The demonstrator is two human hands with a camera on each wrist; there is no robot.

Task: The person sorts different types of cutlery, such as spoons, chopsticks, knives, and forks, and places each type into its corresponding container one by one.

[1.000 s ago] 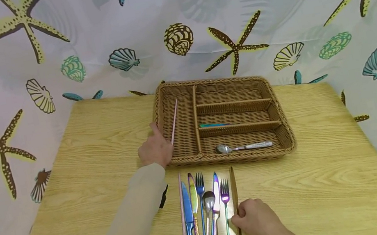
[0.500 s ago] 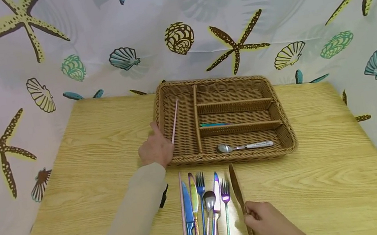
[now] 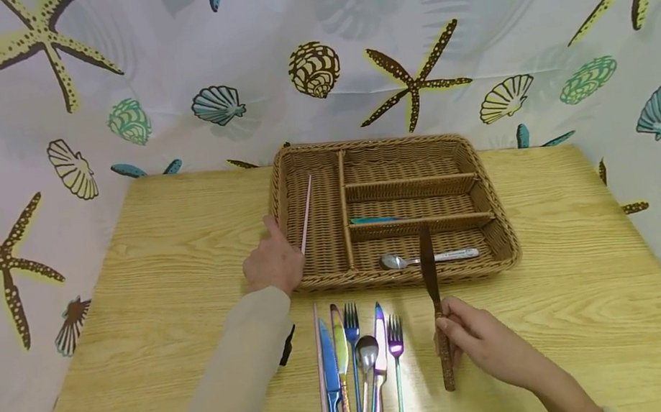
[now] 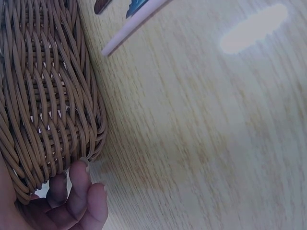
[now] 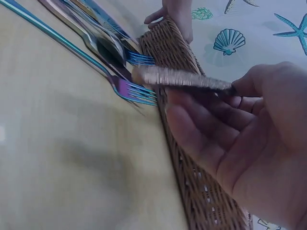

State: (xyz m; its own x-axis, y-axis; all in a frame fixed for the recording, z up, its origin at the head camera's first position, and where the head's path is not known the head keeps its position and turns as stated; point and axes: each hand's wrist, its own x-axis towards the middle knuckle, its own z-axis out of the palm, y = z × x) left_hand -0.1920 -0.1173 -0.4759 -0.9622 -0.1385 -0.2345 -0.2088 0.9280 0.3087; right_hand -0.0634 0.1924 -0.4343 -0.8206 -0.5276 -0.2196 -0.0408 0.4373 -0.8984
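The brown knife [image 3: 430, 273] is up off the desk [image 3: 582, 295], just in front of the wicker basket [image 3: 333, 280]. It is dark and coppery all over: a smooth, flat blade pointing toward the basket, then a slim handle with a rough, ridged surface (the right wrist view shows it glinting). Seen from the head, the blade crosses the basket's front rim and covers part of the white-handled spoon [image 3: 453, 255] lying in the nearest compartment.

The right hand [image 3: 481, 341], in front of the basket, pinches the knife's handle — thumb on one side, fingers on the other. The left hand [image 3: 273, 263] grips the basket's left side near the front corner, fingertips curled against the weave.

A pink stick [image 3: 305, 214] lies in the basket's long left compartment. In front of the basket stand out a blue knife [image 3: 327, 367] and a purple-headed fork [image 3: 395, 337], handles pointing away from it.
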